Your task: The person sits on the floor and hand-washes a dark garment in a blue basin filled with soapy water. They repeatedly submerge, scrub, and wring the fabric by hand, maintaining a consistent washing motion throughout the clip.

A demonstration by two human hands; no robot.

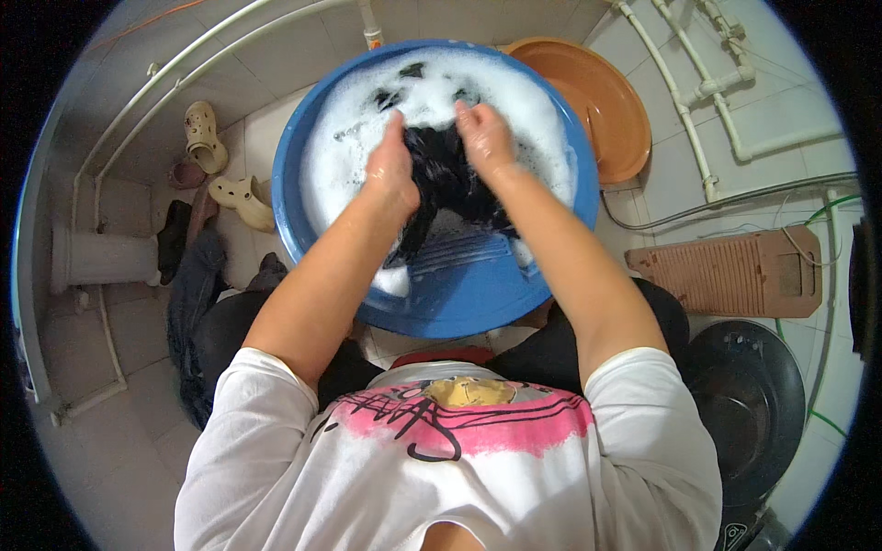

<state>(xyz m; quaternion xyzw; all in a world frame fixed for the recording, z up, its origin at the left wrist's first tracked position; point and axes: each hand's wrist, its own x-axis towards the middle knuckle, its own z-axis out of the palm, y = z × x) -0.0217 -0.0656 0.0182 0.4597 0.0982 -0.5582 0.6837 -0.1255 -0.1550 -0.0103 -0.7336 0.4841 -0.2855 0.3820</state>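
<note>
A wet black garment (439, 170) hangs bunched between my two hands, above white suds in a round blue basin (450, 317). My left hand (393, 170) grips its left side, thumb up. On the other side, my right hand (485, 140) is closed on the garment's upper right part. The garment's lower folds reach down to the ridged washboard slope (459, 255) built into the near side of the basin. Dark bits of cloth (386, 98) poke out of the foam (335, 138) beyond my hands. How much lies under the foam is hidden.
Behind the basin's right rim sits an orange basin (611, 110). A brown washboard (730, 274) and a black tub (744, 395) are at my right. Clogs (204, 138) and dark clothing (195, 317) lie at my left. White pipes (684, 101) run along the walls.
</note>
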